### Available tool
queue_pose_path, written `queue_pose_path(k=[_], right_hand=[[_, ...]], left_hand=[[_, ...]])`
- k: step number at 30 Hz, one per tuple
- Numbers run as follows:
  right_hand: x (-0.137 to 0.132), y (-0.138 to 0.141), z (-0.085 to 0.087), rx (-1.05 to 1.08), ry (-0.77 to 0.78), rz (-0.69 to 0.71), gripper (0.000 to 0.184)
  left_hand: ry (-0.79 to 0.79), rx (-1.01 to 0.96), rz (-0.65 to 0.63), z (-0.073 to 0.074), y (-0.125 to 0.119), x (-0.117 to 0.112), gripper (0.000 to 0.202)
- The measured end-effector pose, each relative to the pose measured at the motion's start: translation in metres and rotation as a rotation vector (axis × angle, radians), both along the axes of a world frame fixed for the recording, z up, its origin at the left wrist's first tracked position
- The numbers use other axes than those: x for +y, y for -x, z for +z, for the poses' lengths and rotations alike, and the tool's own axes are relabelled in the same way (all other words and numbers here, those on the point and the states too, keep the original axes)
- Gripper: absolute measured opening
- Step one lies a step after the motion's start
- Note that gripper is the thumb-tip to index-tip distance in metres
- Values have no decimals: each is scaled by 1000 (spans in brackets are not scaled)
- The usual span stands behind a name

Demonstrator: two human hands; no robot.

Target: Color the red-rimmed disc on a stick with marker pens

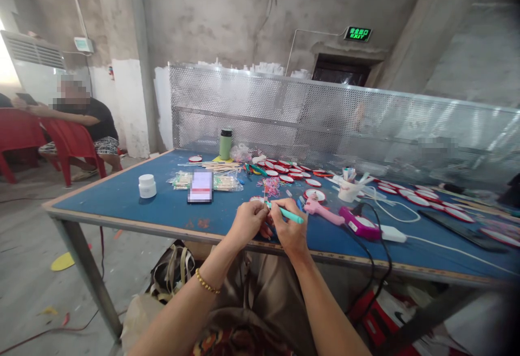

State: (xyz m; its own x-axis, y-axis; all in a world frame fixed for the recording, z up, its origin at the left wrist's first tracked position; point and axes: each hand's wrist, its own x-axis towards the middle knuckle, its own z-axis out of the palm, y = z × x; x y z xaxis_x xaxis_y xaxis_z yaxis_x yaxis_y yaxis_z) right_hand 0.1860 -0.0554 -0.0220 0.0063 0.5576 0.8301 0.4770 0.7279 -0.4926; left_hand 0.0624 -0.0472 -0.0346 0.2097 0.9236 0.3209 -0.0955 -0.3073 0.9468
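Observation:
My left hand (248,220), with a beaded bracelet at the wrist, is closed near the table's front edge, its fingertips beside those of my right. What it pinches is mostly hidden behind the fingers. Just beyond them shows part of a white disc with a red rim (257,199); I cannot tell whether it is held. My right hand (291,231) is wrapped round a teal marker pen (291,215) that slants toward the left fingers. A pink glue gun (323,211) lies to the right of that hand, and small coloured loops (271,187) lie behind both hands.
A phone (201,187) rests on packs of sticks (227,181), left of my hands. Further left stands a white jar (147,186); a green bottle (225,144) is behind. Several red-rimmed discs (416,198), a white cup (348,189), a purple box (361,222) and cables occupy the right.

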Motion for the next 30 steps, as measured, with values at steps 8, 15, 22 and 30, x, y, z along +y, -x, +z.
queue_pose_path(k=[8, 15, 22, 30], right_hand=[[0, -1, -1, -1, 18, -6, 20], [-1, -1, 1, -17, -11, -6, 19], [-2, -1, 1, 10, 13, -22, 21], [0, 0, 0, 7, 11, -3, 20]], left_hand=[[12, -9, -9, 2, 0, -1, 22], [10, -12, -2, 1, 0, -1, 21], [13, -21, -11, 1, 0, -1, 24], [20, -23, -12, 1, -1, -1, 23]])
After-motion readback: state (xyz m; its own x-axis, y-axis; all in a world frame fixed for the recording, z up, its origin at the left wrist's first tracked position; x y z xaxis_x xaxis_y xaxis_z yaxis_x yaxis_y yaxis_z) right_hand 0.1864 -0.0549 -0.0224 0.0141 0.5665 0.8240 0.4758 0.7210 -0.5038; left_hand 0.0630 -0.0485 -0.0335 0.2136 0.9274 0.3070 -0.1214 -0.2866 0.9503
